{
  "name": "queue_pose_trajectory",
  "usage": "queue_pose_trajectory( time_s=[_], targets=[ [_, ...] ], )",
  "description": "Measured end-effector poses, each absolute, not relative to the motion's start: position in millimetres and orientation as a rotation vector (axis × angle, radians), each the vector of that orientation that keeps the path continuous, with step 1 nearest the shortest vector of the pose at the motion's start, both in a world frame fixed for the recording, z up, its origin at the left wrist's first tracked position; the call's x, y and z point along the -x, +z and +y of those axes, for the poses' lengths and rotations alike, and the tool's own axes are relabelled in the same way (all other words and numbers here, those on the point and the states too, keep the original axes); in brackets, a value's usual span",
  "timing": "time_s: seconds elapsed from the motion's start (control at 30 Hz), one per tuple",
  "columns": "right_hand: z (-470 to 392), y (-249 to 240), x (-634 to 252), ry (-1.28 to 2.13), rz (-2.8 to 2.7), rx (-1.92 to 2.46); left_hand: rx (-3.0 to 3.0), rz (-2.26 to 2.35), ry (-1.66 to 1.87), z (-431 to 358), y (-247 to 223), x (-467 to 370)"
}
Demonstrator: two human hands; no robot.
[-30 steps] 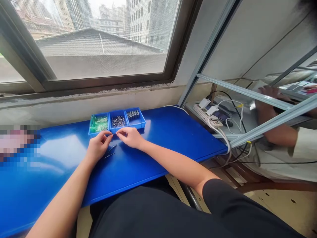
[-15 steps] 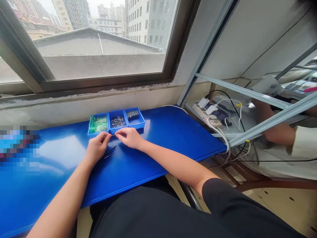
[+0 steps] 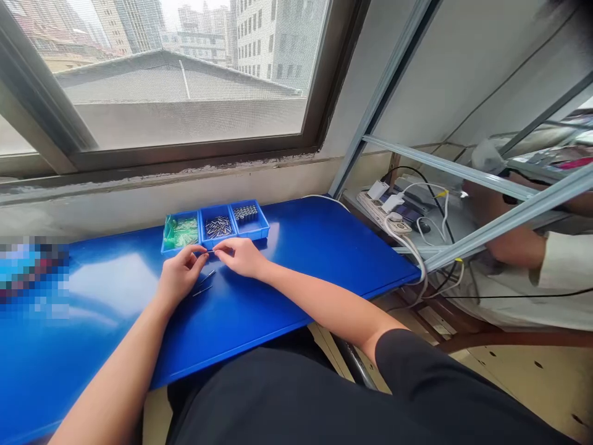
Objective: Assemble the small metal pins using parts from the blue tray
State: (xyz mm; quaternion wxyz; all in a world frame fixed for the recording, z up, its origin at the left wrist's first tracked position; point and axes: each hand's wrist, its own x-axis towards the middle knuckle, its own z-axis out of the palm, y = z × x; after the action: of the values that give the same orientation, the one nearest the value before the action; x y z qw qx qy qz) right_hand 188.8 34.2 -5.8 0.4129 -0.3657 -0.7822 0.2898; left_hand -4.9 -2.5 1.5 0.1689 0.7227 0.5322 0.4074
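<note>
My left hand (image 3: 180, 275) and my right hand (image 3: 243, 256) meet just in front of the blue bins. Both are closed in a pinch, each on one end of a thin, slim rod (image 3: 211, 251); its exact kind is too small to tell. On the blue table below them lie a short dark metal rod (image 3: 207, 277) and a thinner one (image 3: 202, 291), partly beside my left fingers. The left bin (image 3: 174, 252) holds pale green slender pieces in green plastic. Dark metal pins (image 3: 218, 227) fill the middle bin, and small metal cylinders (image 3: 245, 213) stand in rows in the right bin.
The blue table (image 3: 306, 247) runs along the wall under a window. A blurred-out item (image 3: 28, 266) is at its left end. To the right stand a metal frame (image 3: 454, 167), a power strip (image 3: 382, 207) with cables, and another person's arm (image 3: 514, 247).
The view has shifted slightly. My hands keep the same pinch on the thin rod in front of the bins. At the right, the other person's arm has moved a little.
</note>
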Motion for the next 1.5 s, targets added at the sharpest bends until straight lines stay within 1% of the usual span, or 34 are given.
queue_pose_trajectory(
  time_s=[0.33,0.6,0.93,1.5],
  targets=[
    [33.4,-5.4,-188.5,0.745,-1.965,0.901,-2.138,1.552,1.110,0.9,2.5,8.2],
    [32.3,-1.9,-189.2,0.814,-1.925,0.944,-2.065,1.522,1.155,-1.6,1.2,5.5],
    [31.9,-4.4,-188.9,0.839,-1.952,0.877,-2.113,1.580,1.105,-0.6,5.2,8.0],
    [30.5,0.0,-189.3,0.765,-1.991,0.903,-2.091,1.591,1.141,-2.6,5.0,5.7]
  ],
)
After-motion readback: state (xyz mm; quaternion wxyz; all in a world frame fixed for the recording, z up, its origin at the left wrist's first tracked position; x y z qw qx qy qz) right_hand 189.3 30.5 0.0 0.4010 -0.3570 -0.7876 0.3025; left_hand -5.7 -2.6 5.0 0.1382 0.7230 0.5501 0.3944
